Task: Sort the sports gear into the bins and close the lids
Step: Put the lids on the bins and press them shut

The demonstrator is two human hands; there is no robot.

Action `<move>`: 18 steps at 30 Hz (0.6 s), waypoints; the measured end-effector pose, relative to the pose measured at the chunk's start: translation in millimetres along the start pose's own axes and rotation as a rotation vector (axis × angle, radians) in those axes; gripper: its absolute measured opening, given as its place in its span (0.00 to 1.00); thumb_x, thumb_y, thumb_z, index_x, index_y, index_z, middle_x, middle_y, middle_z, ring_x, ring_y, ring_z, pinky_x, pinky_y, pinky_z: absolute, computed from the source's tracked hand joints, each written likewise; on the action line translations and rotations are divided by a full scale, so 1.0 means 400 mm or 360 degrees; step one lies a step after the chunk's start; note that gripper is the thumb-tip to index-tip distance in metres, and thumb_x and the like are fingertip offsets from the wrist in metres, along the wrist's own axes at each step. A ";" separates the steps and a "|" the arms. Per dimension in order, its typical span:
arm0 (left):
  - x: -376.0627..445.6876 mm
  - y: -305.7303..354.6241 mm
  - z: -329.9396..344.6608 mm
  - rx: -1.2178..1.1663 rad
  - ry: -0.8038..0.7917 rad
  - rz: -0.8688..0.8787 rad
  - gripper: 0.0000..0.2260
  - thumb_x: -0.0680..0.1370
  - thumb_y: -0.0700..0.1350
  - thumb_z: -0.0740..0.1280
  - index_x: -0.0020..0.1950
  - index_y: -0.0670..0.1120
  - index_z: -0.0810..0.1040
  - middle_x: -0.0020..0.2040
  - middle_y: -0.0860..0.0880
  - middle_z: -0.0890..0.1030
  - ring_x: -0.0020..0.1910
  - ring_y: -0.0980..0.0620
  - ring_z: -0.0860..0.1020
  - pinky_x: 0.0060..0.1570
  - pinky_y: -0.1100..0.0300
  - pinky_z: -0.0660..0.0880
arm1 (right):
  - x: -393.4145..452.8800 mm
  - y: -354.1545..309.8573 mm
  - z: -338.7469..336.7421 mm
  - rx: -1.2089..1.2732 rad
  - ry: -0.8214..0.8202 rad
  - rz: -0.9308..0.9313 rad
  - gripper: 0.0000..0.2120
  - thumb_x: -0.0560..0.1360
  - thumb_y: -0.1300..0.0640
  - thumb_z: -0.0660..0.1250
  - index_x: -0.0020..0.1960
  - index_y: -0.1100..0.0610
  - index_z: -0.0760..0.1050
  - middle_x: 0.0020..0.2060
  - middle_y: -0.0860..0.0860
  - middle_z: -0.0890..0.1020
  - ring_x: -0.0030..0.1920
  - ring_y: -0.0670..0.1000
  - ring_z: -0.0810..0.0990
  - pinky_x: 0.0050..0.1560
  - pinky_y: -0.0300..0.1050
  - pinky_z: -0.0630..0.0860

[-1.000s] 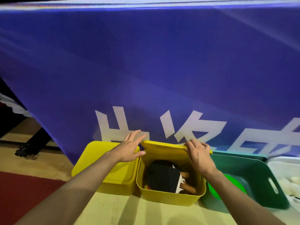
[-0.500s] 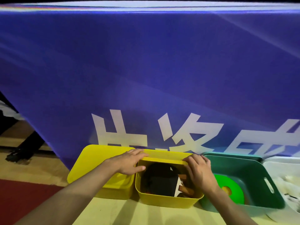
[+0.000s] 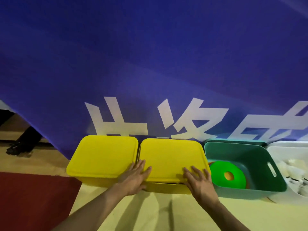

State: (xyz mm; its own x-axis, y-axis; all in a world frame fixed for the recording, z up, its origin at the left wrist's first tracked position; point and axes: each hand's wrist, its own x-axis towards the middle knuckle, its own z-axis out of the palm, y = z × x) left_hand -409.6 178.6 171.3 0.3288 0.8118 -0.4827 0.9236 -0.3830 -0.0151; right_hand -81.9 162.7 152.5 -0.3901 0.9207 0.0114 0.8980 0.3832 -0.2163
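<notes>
A pale wooden floor [image 3: 150, 214] fills the bottom of the frame, with a dark red mat [image 3: 33, 200] at the lower left and a large blue banner [image 3: 150, 64] with white characters covering the upper two thirds. Half a second earlier the middle yellow bin stood open with dark paddles showing inside and both hands at its far rim; now its yellow lid [image 3: 171, 157] lies flat over it and the paddles are hidden. The left hand [image 3: 135, 179] and the right hand [image 3: 200, 182] press on the lid's near edge, fingers straight and slightly spread. Four bins stand in a row at the centre, along the foot of the banner. The left yellow bin [image 3: 103, 155] is closed by its own lid. Right of the middle yellow bin [image 3: 166, 187], a green bin [image 3: 260, 157] stands open, holding a bright green disc [image 3: 228, 174] with an orange centre. At the far right, a white bin [image 3: 286, 149] holds pale items too blurred to name.
</notes>
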 end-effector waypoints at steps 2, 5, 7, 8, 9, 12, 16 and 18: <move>0.008 0.010 0.008 0.0039 -0.0003 -0.0030 0.34 0.85 0.52 0.59 0.83 0.54 0.40 0.82 0.42 0.35 0.81 0.42 0.36 0.80 0.45 0.40 | -0.006 -0.008 0.001 -0.0025 0.0002 0.0030 0.23 0.83 0.41 0.48 0.69 0.48 0.73 0.63 0.44 0.81 0.65 0.56 0.79 0.66 0.68 0.61; 0.014 0.005 0.011 0.0054 0.0065 -0.0063 0.33 0.86 0.51 0.58 0.84 0.52 0.41 0.83 0.41 0.38 0.82 0.42 0.37 0.79 0.47 0.40 | -0.005 -0.009 0.007 -0.0079 0.0008 0.0013 0.24 0.80 0.43 0.56 0.72 0.50 0.73 0.62 0.47 0.82 0.66 0.56 0.77 0.65 0.77 0.66; 0.017 -0.009 0.009 0.0034 0.0088 -0.0077 0.33 0.86 0.53 0.58 0.84 0.52 0.41 0.83 0.41 0.39 0.82 0.42 0.38 0.79 0.48 0.39 | 0.005 -0.012 0.011 -0.0121 0.0023 0.0013 0.26 0.80 0.43 0.56 0.73 0.52 0.73 0.60 0.48 0.83 0.67 0.57 0.77 0.64 0.79 0.66; 0.018 -0.015 0.007 0.0034 0.0083 -0.0072 0.33 0.86 0.54 0.58 0.84 0.52 0.41 0.83 0.42 0.39 0.82 0.42 0.39 0.79 0.48 0.39 | 0.009 -0.013 0.013 -0.0128 0.0028 0.0016 0.26 0.80 0.42 0.55 0.73 0.52 0.73 0.60 0.49 0.84 0.67 0.57 0.77 0.64 0.79 0.66; 0.019 -0.020 0.005 0.0042 0.0082 -0.0058 0.34 0.85 0.55 0.59 0.84 0.51 0.41 0.83 0.42 0.39 0.82 0.43 0.39 0.80 0.48 0.39 | 0.013 -0.015 0.015 -0.0128 0.0027 0.0015 0.26 0.80 0.42 0.55 0.73 0.52 0.72 0.59 0.49 0.84 0.67 0.57 0.77 0.65 0.79 0.65; 0.018 -0.028 0.002 0.0057 0.0092 0.0012 0.38 0.84 0.54 0.63 0.84 0.52 0.40 0.83 0.43 0.37 0.82 0.43 0.37 0.81 0.46 0.42 | 0.012 -0.008 0.022 -0.0148 0.0026 -0.0016 0.26 0.81 0.42 0.56 0.75 0.51 0.71 0.61 0.48 0.83 0.69 0.56 0.74 0.68 0.79 0.61; 0.024 -0.041 -0.003 0.0049 0.0157 0.0062 0.41 0.83 0.52 0.65 0.83 0.55 0.37 0.82 0.44 0.34 0.81 0.45 0.34 0.80 0.48 0.40 | 0.015 0.009 0.016 -0.0181 -0.0003 -0.0051 0.26 0.80 0.44 0.59 0.77 0.49 0.67 0.62 0.48 0.81 0.70 0.56 0.72 0.70 0.77 0.60; 0.028 -0.047 -0.007 0.0059 0.0186 0.0080 0.42 0.83 0.53 0.65 0.82 0.55 0.36 0.82 0.44 0.35 0.80 0.44 0.33 0.78 0.49 0.38 | 0.019 0.010 0.007 -0.0177 0.0007 -0.0073 0.25 0.81 0.45 0.56 0.77 0.49 0.67 0.61 0.50 0.82 0.69 0.56 0.73 0.70 0.75 0.62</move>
State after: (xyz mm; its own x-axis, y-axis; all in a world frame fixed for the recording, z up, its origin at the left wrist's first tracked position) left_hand -422.6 196.2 168.6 0.3969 0.8362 -0.3786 0.8983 -0.4385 -0.0268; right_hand -81.8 170.8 148.8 -0.4306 0.9022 0.0231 0.8963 0.4305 -0.1060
